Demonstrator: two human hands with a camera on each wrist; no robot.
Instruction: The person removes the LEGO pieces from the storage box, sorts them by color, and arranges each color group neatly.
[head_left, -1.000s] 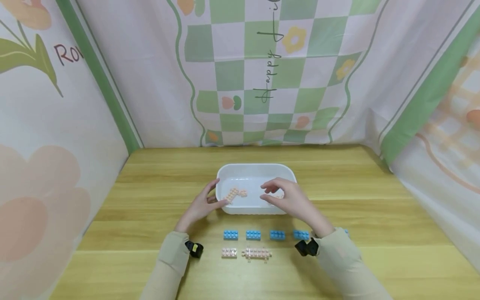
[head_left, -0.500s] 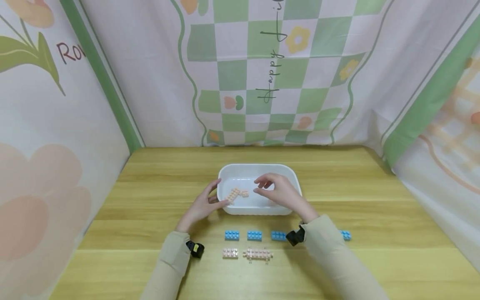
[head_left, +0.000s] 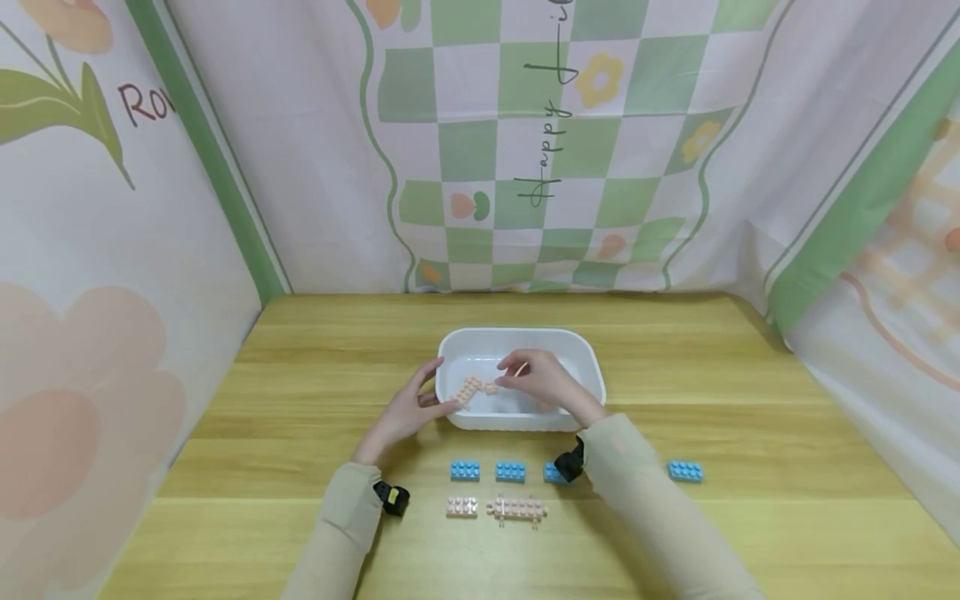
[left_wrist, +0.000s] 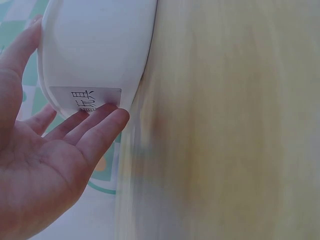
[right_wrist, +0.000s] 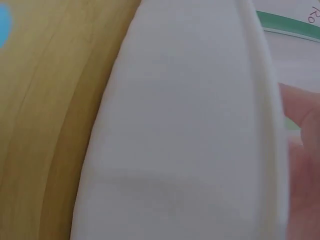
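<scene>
A white plastic bin (head_left: 480, 421) stands on the table. My left hand (head_left: 408, 408) is spread against its left end, thumb at the front corner. In the left wrist view the fairly straight fingers (left_wrist: 97, 135) touch the outer wall by a printed label (left_wrist: 87, 97). My right hand (head_left: 540, 379) reaches inside the bin, its thumb and fingers bent and apart. Its fingertips are close to a small peach piece (head_left: 490, 388), beside a strip of studded peach pieces (head_left: 468, 389); I cannot tell whether they touch. The bin wall hides much of that hand in the right wrist view.
In front of the bin lies a row of blue bricks (head_left: 465, 471), partly hidden by the right forearm. Nearer are a pale pink brick (head_left: 461, 507) and a longer pink brick (head_left: 517, 508) with small pieces attached. A printed curtain (head_left: 540, 208) closes off the back.
My right hand has moved left inside the bin, from its right side toward the peach pieces. The left hand stays at the bin's left end. The rightmost blue brick has come into full sight.
</scene>
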